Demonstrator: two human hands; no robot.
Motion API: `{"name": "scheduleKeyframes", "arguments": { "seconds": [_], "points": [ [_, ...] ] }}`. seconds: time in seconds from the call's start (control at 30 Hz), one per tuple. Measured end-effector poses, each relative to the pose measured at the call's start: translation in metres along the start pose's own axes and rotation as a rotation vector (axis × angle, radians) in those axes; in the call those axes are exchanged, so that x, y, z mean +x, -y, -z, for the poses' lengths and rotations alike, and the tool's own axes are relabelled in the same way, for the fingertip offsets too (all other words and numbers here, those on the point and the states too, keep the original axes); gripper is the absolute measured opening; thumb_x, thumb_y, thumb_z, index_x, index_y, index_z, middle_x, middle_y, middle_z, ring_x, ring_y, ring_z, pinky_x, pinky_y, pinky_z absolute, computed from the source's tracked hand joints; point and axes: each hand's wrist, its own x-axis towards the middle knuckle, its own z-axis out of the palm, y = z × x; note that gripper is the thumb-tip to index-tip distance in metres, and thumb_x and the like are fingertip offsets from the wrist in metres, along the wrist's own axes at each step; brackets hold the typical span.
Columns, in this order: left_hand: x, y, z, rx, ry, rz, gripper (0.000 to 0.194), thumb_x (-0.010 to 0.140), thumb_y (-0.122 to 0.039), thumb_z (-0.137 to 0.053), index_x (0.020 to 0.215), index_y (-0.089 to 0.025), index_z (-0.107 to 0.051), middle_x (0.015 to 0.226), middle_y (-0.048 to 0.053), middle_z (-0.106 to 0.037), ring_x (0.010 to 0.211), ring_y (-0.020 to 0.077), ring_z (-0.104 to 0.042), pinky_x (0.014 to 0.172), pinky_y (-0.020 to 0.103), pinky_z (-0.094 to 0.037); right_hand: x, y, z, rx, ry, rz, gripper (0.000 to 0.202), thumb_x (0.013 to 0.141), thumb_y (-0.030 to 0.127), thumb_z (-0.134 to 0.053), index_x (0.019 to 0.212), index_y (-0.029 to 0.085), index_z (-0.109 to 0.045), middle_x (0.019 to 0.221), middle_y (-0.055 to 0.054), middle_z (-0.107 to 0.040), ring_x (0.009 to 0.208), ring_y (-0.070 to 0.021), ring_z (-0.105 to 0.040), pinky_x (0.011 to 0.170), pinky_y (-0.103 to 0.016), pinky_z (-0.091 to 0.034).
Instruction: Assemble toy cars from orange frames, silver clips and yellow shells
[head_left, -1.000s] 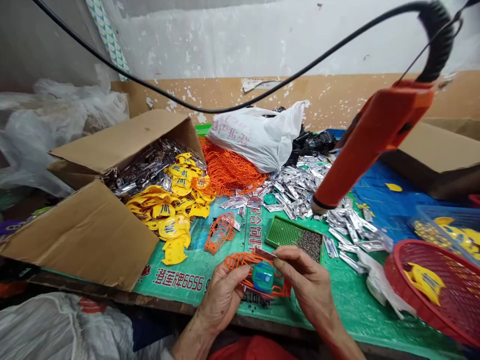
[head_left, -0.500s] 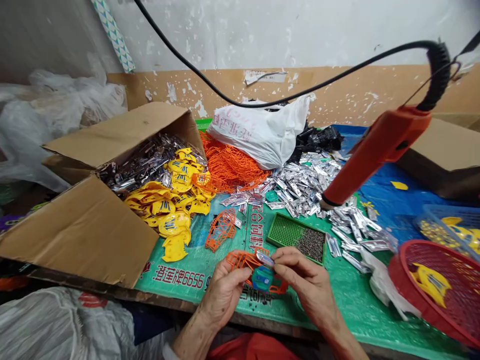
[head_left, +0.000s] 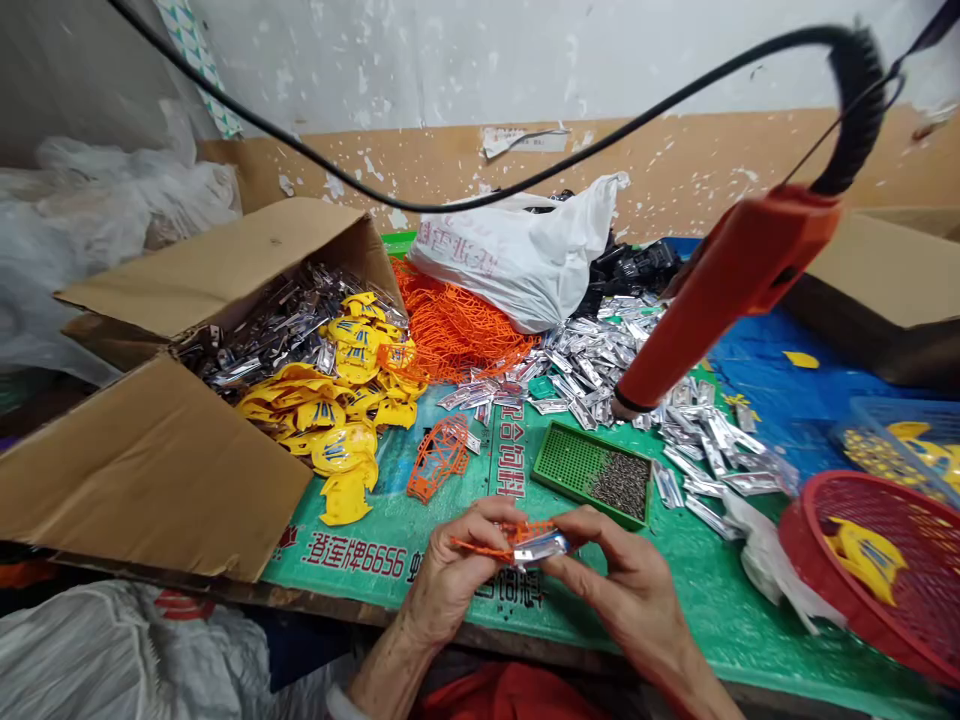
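Observation:
My left hand point(head_left: 454, 580) and my right hand point(head_left: 630, 590) meet at the near edge of the green mat point(head_left: 675, 600). Together they pinch an orange plastic frame point(head_left: 487, 540), held almost edge-on. A small shiny silver piece point(head_left: 541, 548) sits against the frame between the fingertips of both hands. A second orange frame point(head_left: 439, 458) lies flat on the mat just beyond my left hand. A green tray point(head_left: 574, 462) with small dark screws point(head_left: 622, 483) in it sits just beyond my right hand.
An orange power screwdriver point(head_left: 720, 290) hangs on a black cable above the right half. An open cardboard box point(head_left: 165, 440) spills silver and yellow parts point(head_left: 337, 400) at left. Silver pieces point(head_left: 615, 370), an orange frame pile point(head_left: 450, 335), a white bag point(head_left: 517, 260) and a red basket point(head_left: 892, 570) crowd the table.
The orange frame has been turned from facing up to nearly edge-on, hiding its teal part. The silver piece now sits on it between both hands. The hanging screwdriver swung slightly.

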Motion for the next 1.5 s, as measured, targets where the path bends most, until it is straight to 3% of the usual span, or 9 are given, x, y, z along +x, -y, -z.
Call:
{"name": "scheduleKeyframes", "arguments": {
  "seconds": [0.17, 0.27, 0.37, 0.47, 0.67, 0.77, 0.93, 1.2, 1.5],
  "points": [
    [-0.006, -0.023, 0.014, 0.777, -0.107, -0.309, 0.046, 0.068, -0.007, -0.061, 0.111, -0.024, -0.063, 0.126, 0.009, -0.054, 0.118, 0.0278, -0.051, 0.101, 0.051, -0.04, -0.003, -0.003, 0.008, -0.117, -0.048, 0.25, 0.019, 0.082, 0.017, -0.065, 0.098, 0.024, -0.062, 0.081, 0.001, -0.065, 0.075, -0.0134, -0.059, 0.066, -0.027, -0.048],
    [-0.016, -0.04, 0.014, 1.073, -0.065, -0.41, 0.046, 0.077, -0.01, -0.058, 0.121, -0.025, -0.057, 0.124, 0.009, -0.054, 0.104, 0.0225, -0.059, 0.09, 0.042, -0.051, -0.004, 0.0, 0.012, -0.217, -0.056, 0.348, 0.021, 0.081, 0.012, -0.065, 0.1, 0.021, -0.06, 0.08, 0.0, -0.064, 0.076, -0.0137, -0.058, 0.068, -0.029, -0.046],
    [-0.021, -0.049, 0.001, 1.065, 0.132, -0.362, 0.05, 0.083, -0.011, -0.054, 0.132, -0.023, -0.047, 0.131, 0.012, -0.053, 0.077, 0.0131, -0.065, 0.069, 0.028, -0.058, -0.003, 0.006, 0.012, -0.292, -0.035, 0.435, 0.019, 0.082, 0.009, -0.064, 0.098, 0.018, -0.059, 0.078, 0.0, -0.065, 0.075, -0.014, -0.057, 0.07, -0.031, -0.043],
    [-0.014, -0.047, -0.013, 0.983, 0.246, -0.33, 0.041, 0.085, -0.011, -0.054, 0.125, -0.019, -0.053, 0.12, 0.011, -0.063, 0.093, 0.0177, -0.064, 0.073, 0.027, -0.057, -0.002, 0.012, 0.009, -0.37, -0.038, 0.494, 0.016, 0.082, 0.006, -0.061, 0.093, 0.017, -0.059, 0.077, 0.0, -0.065, 0.074, -0.014, -0.056, 0.071, -0.033, -0.04],
    [-0.003, -0.03, -0.018, 0.819, 0.199, -0.375, 0.021, 0.082, -0.006, -0.06, 0.099, -0.017, -0.064, 0.102, 0.006, -0.07, 0.096, 0.016, -0.065, 0.084, 0.027, -0.054, -0.007, 0.009, 0.004, -0.536, -0.264, 0.587, 0.021, 0.079, 0.003, -0.062, 0.094, 0.015, -0.059, 0.101, -0.008, -0.06, 0.103, -0.0235, -0.05, 0.087, -0.042, -0.041],
    [-0.005, -0.025, -0.015, 0.827, 0.207, -0.405, 0.023, 0.081, -0.004, -0.061, 0.099, -0.017, -0.064, 0.102, 0.005, -0.07, 0.096, 0.0147, -0.065, 0.085, 0.024, -0.053, -0.012, 0.009, 0.002, -0.573, -0.334, 0.57, 0.019, 0.078, 0.003, -0.064, 0.091, 0.017, -0.06, 0.094, -0.005, -0.055, 0.093, -0.02, -0.05, 0.083, -0.04, -0.04],
    [-0.005, -0.026, -0.014, 0.882, 0.255, -0.516, 0.02, 0.084, -0.005, -0.057, 0.101, -0.015, -0.063, 0.101, 0.008, -0.069, 0.095, 0.0137, -0.066, 0.084, 0.02, -0.053, -0.012, 0.011, 0.0, -0.576, -0.307, 0.592, 0.017, 0.079, 0.007, -0.065, 0.091, 0.018, -0.06, 0.08, -0.002, -0.057, 0.079, -0.016, -0.05, 0.077, -0.037, -0.042],
    [-0.01, -0.029, -0.01, 1.144, 0.254, -0.713, 0.022, 0.087, -0.008, -0.046, 0.103, -0.014, -0.06, 0.103, 0.01, -0.071, 0.097, 0.0148, -0.067, 0.084, 0.02, -0.053, -0.018, 0.005, -0.001, -0.579, -0.341, 0.603, 0.01, 0.08, 0.009, -0.064, 0.087, 0.014, -0.06, 0.087, -0.005, -0.061, 0.092, -0.0208, -0.052, 0.085, -0.043, -0.04],
    [-0.014, -0.025, 0.0, 1.238, 0.293, -0.784, 0.028, 0.084, -0.008, -0.046, 0.108, -0.014, -0.059, 0.105, 0.011, -0.072, 0.097, 0.016, -0.068, 0.081, 0.022, -0.055, -0.018, 0.01, 0.001, -0.503, -0.327, 0.592, 0.012, 0.081, 0.008, -0.059, 0.087, 0.018, -0.058, 0.084, -0.002, -0.065, 0.088, -0.0182, -0.054, 0.083, -0.041, -0.043]
  ]
}}
